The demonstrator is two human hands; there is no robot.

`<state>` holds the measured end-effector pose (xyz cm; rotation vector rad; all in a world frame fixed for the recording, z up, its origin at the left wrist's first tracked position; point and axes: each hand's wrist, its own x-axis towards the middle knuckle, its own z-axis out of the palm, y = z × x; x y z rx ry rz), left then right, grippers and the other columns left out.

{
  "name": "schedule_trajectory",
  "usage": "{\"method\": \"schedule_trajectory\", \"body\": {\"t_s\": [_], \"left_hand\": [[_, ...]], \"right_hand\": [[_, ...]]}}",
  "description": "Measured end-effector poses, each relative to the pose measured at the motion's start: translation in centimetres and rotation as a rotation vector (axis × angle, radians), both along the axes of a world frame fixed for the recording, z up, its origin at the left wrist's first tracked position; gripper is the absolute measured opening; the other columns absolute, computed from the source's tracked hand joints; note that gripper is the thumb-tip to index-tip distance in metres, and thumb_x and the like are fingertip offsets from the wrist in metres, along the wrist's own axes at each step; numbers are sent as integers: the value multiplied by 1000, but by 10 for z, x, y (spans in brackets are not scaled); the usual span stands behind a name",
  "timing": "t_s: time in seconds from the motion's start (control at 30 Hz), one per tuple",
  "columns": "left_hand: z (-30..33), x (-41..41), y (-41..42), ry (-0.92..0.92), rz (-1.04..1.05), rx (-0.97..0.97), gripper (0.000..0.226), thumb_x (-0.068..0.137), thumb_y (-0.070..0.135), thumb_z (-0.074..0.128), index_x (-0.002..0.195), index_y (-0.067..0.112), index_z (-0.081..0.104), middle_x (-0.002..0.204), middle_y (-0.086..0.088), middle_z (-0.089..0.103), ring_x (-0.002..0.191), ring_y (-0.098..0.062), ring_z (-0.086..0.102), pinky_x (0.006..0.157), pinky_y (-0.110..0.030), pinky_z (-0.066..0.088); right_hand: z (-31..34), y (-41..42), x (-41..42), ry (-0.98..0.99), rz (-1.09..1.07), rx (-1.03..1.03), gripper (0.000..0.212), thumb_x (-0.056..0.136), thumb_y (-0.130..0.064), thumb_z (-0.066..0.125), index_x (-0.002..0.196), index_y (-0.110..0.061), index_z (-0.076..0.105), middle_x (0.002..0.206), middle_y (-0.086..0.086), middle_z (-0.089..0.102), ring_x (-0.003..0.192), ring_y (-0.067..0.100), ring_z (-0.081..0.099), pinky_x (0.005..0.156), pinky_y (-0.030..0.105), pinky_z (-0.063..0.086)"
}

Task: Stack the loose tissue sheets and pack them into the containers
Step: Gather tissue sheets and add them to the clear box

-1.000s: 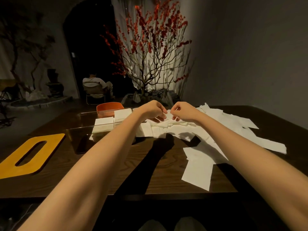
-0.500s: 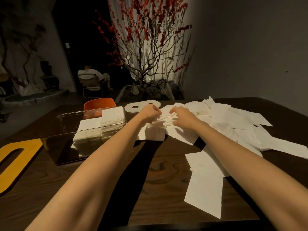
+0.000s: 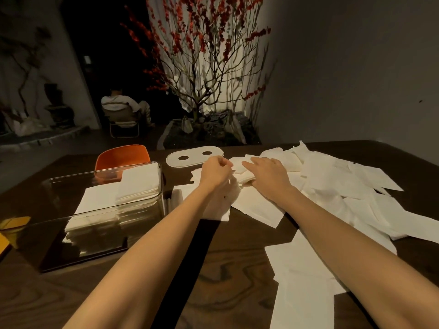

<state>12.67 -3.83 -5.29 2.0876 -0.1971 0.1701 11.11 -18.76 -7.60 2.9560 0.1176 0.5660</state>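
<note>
Both hands (image 3: 215,173) (image 3: 268,173) gather tissue sheets (image 3: 332,186) strewn rightward.

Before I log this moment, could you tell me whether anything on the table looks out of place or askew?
Yes: loose tissue sheets lie scattered and overlapping at odd angles over the right of the table, unlike the neat stacks in the clear container. The left hand and right hand are gathering some. Nothing looks damaged.

Both bare forearms reach forward, converging. The left hand (image 3: 215,173) is curled, fingers pinched together, knuckles up. Just beside it, the right hand (image 3: 268,173) lies palm down, fingers extended and relaxed.
</note>
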Motion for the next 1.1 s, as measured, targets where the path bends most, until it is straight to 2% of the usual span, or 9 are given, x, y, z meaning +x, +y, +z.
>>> {"method": "schedule_trajectory", "body": {"t_s": [0.17, 0.27, 0.43, 0.5, 0.57, 0.63, 0.77, 0.9, 1.1], "left_hand": [[-2, 0, 2, -62, 40, -62, 23, 96, 6, 46, 96, 12, 67, 104, -2, 63, 99, -16, 58, 84, -32, 51], [0, -6, 4, -92, 46, -95, 23, 96, 5, 45, 99, 10, 68, 101, -1, 62, 91, -14, 57, 76, -26, 48], [2, -20, 9, -128, 65, -172, 19, 93, 4, 47, 95, 12, 65, 101, -2, 62, 97, -16, 57, 84, -30, 49], [3, -28, 12, -144, 64, -195, 19, 93, 3, 47, 94, 14, 63, 99, 1, 61, 93, -13, 56, 79, -26, 48], [2, -34, 14, -143, 71, -214, 19, 93, 3, 47, 95, 13, 63, 99, 1, 61, 86, -7, 53, 70, -20, 43], [1, -40, 16, -150, 81, -208, 19, 93, 3, 48, 95, 14, 63, 101, 1, 61, 90, -9, 54, 71, -20, 42], [-9, -50, 21, -147, 35, -192, 19, 92, 6, 49, 97, 17, 62, 108, -1, 61, 102, -14, 53, 84, -25, 41], [-21, -58, 25, -128, 18, -200, 21, 93, 3, 46, 97, 13, 64, 99, 3, 60, 96, -10, 54, 76, -17, 40], [-26, -62, 31, -182, 32, -196, 23, 93, 2, 45, 90, 15, 65, 92, 8, 60, 89, -3, 55, 73, -9, 39]], "right_hand": [[-1, -3, 1, -25, -4, -45, 61, 96, -24, 56, 149, -32, 27, 157, 1, 27, 143, 23, 26, 116, 45, 18], [7, -3, -4, -24, -13, -10, 64, 96, -21, 57, 150, -30, 24, 158, 0, 23, 144, 22, 22, 117, 43, 16], [28, 1, -32, 2, 44, 129, 60, 99, -17, 51, 151, -28, 23, 158, -3, 22, 144, 19, 19, 117, 38, 13], [38, 7, -47, 18, 86, 253, 52, 99, -19, 51, 147, -29, 33, 154, -3, 33, 141, 18, 27, 115, 35, 19], [51, 12, -59, 95, 101, 313, 42, 97, -26, 54, 138, -29, 48, 143, 0, 48, 130, 20, 42, 111, 35, 32], [56, 15, -72, 173, 112, 355, 36, 96, -30, 54, 132, -29, 54, 132, 1, 57, 118, 22, 52, 103, 37, 43], [43, 16, -91, 62, 178, 375, 34, 98, -26, 50, 131, -33, 55, 128, -2, 61, 113, 18, 56, 94, 32, 47], [26, 23, -99, 25, 168, 290, 42, 92, -36, 60, 134, -32, 51, 135, -5, 56, 117, 16, 54, 97, 29, 43], [21, 21, -105, -197, 223, 173, 29, 85, -37, 68, 105, -20, 56, 112, 1, 59, 95, 16, 51, 78, 25, 45]]}}
